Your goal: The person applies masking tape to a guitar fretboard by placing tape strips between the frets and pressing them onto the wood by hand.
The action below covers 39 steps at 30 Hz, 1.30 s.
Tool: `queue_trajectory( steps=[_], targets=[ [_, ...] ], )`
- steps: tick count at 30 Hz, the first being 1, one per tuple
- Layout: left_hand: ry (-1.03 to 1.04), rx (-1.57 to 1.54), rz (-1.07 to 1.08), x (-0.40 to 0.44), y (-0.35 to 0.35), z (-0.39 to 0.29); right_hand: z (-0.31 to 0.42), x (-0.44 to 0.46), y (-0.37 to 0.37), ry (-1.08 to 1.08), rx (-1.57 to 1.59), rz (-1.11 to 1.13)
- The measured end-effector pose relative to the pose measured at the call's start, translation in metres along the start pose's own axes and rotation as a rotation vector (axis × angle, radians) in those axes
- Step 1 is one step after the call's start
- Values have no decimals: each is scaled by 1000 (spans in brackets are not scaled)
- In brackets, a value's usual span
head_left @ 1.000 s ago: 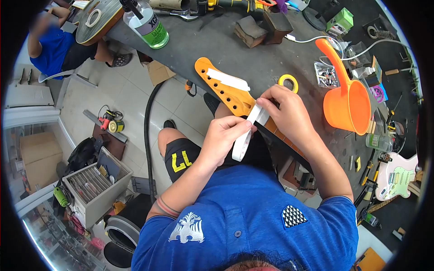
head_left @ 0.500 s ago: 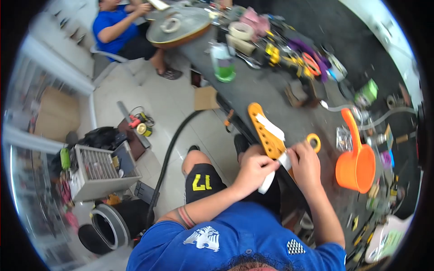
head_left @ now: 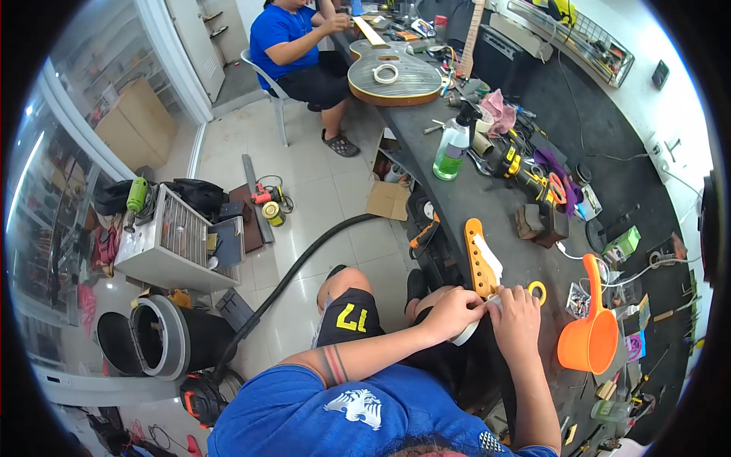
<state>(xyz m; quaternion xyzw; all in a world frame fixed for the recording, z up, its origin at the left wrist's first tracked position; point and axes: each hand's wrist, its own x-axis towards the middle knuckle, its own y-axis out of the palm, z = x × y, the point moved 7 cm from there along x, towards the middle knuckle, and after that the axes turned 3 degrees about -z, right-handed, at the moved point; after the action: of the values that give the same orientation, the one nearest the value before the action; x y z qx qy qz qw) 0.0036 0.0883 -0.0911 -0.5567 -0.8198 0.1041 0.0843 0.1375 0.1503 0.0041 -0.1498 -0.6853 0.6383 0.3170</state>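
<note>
A guitar neck's headstock [head_left: 475,259] with a row of peg holes lies at the bench edge, a white piece [head_left: 487,260] covering part of its face. At its near end, my left hand [head_left: 455,314] pinches a white strip that looks like tape [head_left: 465,333], which hangs below the fingers. My right hand [head_left: 517,324] is closed on the same strip from the other side, fingertips close to the left ones. Both hands hide the neck beneath. Beside the right fingers lies a yellow tape roll [head_left: 537,292].
An orange dipper [head_left: 588,340] stands to the right. Farther along the bench [head_left: 502,202] are a spray bottle [head_left: 452,151], a yellow-black power tool [head_left: 518,169] and a guitar body [head_left: 403,85]. A person in blue [head_left: 289,42] sits there. A black hose [head_left: 304,255] crosses the floor.
My view has swung, so the bench and room appear lower and farther right. The hands have drawn closer together, and less of the white strip shows between them.
</note>
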Motion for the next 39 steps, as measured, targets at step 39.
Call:
queue_trajectory(
  steps=[39],
  targets=[
    [596,3,409,-34,-36,-74,19,-72,-6,635,1409,460]
  ],
)
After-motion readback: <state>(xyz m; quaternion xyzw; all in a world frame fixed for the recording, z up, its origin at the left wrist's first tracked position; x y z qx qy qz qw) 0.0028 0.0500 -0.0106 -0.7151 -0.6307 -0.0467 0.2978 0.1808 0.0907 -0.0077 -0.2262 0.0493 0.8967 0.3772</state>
